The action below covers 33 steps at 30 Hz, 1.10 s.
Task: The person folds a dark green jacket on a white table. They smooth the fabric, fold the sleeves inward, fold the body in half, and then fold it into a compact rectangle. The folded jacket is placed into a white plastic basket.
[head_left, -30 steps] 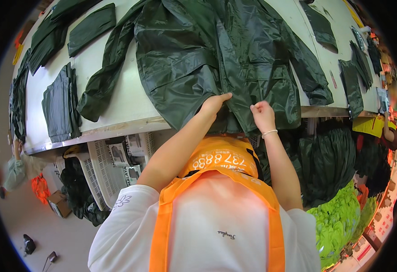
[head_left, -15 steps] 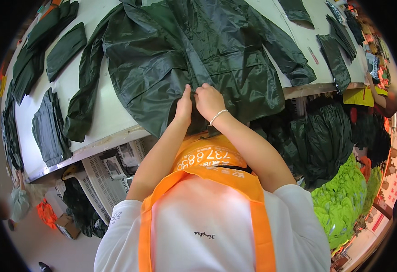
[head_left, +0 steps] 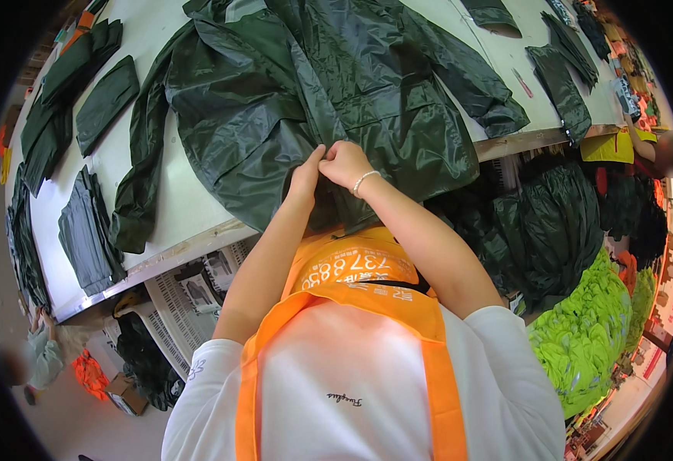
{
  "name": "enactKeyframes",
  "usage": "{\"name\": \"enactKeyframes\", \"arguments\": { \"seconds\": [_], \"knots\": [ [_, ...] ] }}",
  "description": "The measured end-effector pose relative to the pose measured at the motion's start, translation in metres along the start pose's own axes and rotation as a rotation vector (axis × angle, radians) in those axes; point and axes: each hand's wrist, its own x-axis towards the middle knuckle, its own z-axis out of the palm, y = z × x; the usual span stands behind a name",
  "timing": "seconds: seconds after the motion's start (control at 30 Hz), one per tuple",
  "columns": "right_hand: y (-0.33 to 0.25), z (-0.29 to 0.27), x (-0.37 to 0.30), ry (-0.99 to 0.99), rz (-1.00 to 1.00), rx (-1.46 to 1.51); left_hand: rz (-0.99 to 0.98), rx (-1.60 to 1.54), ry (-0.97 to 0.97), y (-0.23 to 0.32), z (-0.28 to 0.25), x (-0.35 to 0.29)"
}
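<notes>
A dark green, shiny rain jacket (head_left: 236,115) lies spread over the table, its front up and its sleeves out to both sides. Its lower hem hangs over the near table edge. My left hand (head_left: 305,170) pinches the front opening near the hem. Right beside it, my right hand (head_left: 345,164), with a bead bracelet at the wrist, is closed on the same front edge, fingers curled. The fingertips of both hands almost meet. Whatever small part of the fastening lies between them is hidden.
Folded dark green garments (head_left: 90,230) lie on the white table (head_left: 175,219) at left; more (head_left: 563,92) lie at right. Below hang dark garments (head_left: 551,230) beside a lime-green pile (head_left: 582,338). White crates (head_left: 182,307) stand underneath. Other people are at both sides.
My right hand has moved slightly left, closer to my left hand, and its fingers have curled tighter. The view has shifted a little.
</notes>
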Motion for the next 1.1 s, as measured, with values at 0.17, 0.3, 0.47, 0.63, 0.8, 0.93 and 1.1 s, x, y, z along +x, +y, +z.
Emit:
{"name": "enactKeyframes", "arguments": {
  "seconds": [0.17,0.3,0.47,0.63,0.8,0.93,1.1],
  "knots": [
    [0.003,-0.015,0.008,-0.304,0.179,0.061,0.040,0.167,0.098,-0.002,-0.001,0.012],
    [0.013,0.003,0.002,-0.001,-0.108,-0.065,0.078,0.376,0.170,-0.003,-0.005,0.019],
    [0.023,0.007,-0.004,0.020,-0.020,0.234,0.030,0.267,0.117,0.001,-0.005,0.014],
    [0.009,-0.009,-0.037,-0.026,-0.273,-0.161,0.105,0.263,0.150,-0.008,-0.007,0.020],
    [0.024,-0.008,-0.052,0.013,-0.145,0.040,0.121,0.386,0.188,0.003,0.005,0.000],
    [0.022,0.006,-0.052,-0.192,0.435,0.727,0.126,0.313,0.158,-0.001,-0.002,0.011],
    [0.035,0.004,-0.048,-0.282,0.815,1.058,0.125,0.381,0.172,-0.001,0.004,0.006]
  ]
}}
